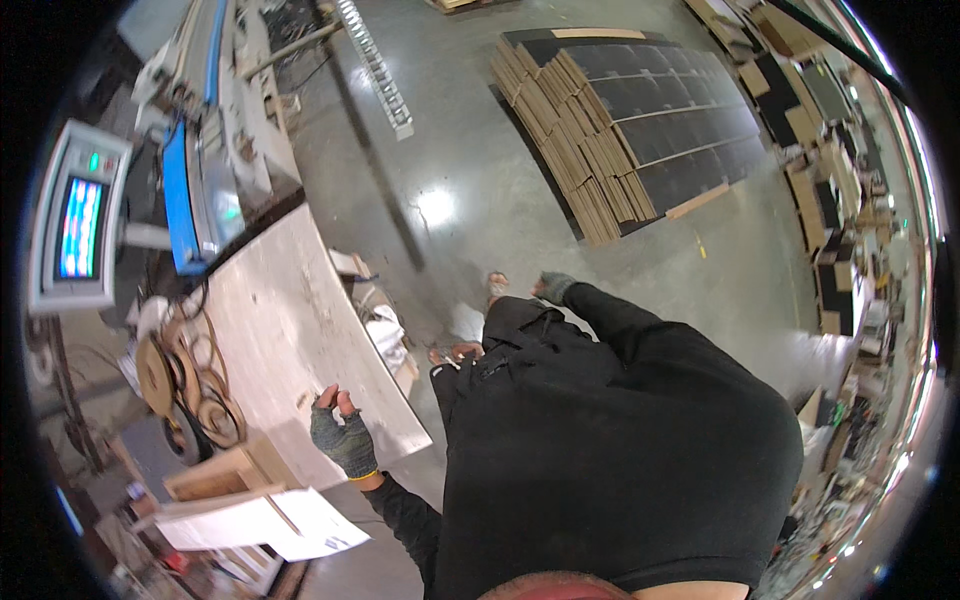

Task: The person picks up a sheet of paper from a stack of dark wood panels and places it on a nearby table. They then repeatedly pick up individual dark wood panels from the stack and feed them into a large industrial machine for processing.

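My left hand (345, 436), in a grey fingerless glove with a yellow cuff edge, is above the near part of a pale, scuffed worktop (290, 310). Its fingers are loosely bent, thumb and fingertip a little apart, and nothing shows between them. Beside my right thigh is my right hand (553, 287), also gloved in grey. It is small in the picture and its fingers are mostly hidden. Left of the worktop lie several rolls of brown and dark edging strip (158, 375).
A machine with a blue cover (180, 195) and a lit control screen (82, 228) stand at left. A wooden box (235, 473) and white sheet (265, 525) are nearby. Ahead rests a large stack of dark-faced boards (650, 110); a metal roller rail (375, 65) juts over the floor.
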Demonstrator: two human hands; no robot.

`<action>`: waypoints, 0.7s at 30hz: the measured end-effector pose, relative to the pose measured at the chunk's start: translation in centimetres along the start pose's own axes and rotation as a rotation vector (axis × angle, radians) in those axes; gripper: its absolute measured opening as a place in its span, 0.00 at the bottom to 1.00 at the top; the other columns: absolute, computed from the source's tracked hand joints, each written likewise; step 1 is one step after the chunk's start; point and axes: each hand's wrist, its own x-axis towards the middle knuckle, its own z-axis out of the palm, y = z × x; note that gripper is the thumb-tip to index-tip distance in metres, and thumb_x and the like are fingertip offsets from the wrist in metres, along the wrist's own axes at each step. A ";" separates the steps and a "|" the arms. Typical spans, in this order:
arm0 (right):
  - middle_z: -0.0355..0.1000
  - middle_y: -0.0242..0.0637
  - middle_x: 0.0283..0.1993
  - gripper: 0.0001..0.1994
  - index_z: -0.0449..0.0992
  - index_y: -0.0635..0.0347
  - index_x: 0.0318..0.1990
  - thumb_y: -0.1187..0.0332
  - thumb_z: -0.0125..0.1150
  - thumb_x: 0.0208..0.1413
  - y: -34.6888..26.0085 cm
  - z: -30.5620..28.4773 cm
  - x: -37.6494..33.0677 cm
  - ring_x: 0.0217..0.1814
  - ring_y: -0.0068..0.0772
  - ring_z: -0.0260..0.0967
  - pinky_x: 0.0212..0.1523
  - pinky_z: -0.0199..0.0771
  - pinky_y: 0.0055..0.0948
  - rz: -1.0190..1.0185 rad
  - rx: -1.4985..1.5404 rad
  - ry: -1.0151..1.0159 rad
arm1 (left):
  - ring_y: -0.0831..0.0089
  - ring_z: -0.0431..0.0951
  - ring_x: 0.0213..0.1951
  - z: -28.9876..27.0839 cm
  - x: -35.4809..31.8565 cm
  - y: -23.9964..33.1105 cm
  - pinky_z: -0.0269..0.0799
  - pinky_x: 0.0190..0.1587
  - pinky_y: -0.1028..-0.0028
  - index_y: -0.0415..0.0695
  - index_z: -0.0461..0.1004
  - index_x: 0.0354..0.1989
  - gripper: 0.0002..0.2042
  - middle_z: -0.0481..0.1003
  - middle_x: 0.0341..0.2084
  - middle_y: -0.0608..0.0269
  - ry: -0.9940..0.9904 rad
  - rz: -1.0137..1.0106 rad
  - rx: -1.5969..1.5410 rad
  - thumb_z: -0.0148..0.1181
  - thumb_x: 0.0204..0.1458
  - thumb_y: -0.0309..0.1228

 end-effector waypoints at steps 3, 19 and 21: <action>0.77 0.50 0.45 0.25 0.77 0.61 0.42 0.46 0.63 0.52 8.2 2.6 0.1 0.52 0.51 0.74 0.51 0.72 0.43 0.135 0.025 0.007 | 0.67 0.78 0.31 2.3 4.5 5.2 0.73 0.40 0.69 0.38 0.78 0.42 0.10 0.78 0.30 0.56 -0.086 -0.023 0.023 0.61 0.58 0.32; 0.77 0.52 0.41 0.24 0.78 0.61 0.42 0.47 0.61 0.53 25.2 0.0 7.9 0.47 0.49 0.74 0.48 0.72 0.43 0.402 0.543 0.266 | 0.67 0.79 0.36 33.3 14.4 24.4 0.74 0.44 0.70 0.42 0.77 0.48 0.12 0.79 0.34 0.56 -0.714 0.309 0.000 0.62 0.58 0.33; 0.77 0.47 0.40 0.20 0.79 0.59 0.40 0.49 0.62 0.54 26.5 -0.8 9.8 0.45 0.46 0.75 0.47 0.72 0.42 0.361 0.638 0.329 | 0.67 0.79 0.36 35.8 15.7 26.4 0.74 0.42 0.69 0.42 0.77 0.48 0.13 0.80 0.32 0.56 -0.765 0.304 -0.002 0.62 0.58 0.33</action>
